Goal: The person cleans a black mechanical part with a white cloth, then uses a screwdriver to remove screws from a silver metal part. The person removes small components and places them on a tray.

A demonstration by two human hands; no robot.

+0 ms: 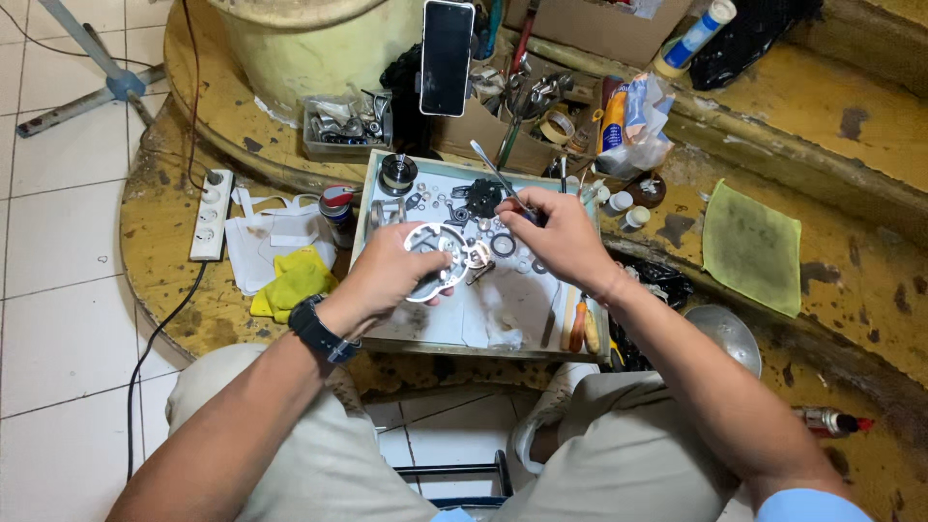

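Observation:
My left hand [391, 271], with a black watch on its wrist, grips a round silver reel body part [437, 259] over a white work tray [435, 324]. My right hand [561, 237] holds a thin screwdriver [495, 170] whose shaft slants up and to the left, its tip end hidden in my fingers close to the silver part. Small washers, rings and a black gear [481, 198] lie scattered on the tray behind my hands. A dark spool [397, 172] stands at the tray's far left corner.
An upright phone [447, 56] stands behind the tray beside a cardboard box of tools [527, 116]. A power strip [212, 215], a yellow cloth [293, 280] and a spray can [338, 213] lie to the left. An orange-handled tool [578, 324], green cloth [751, 246] and metal bowl [725, 333] sit right.

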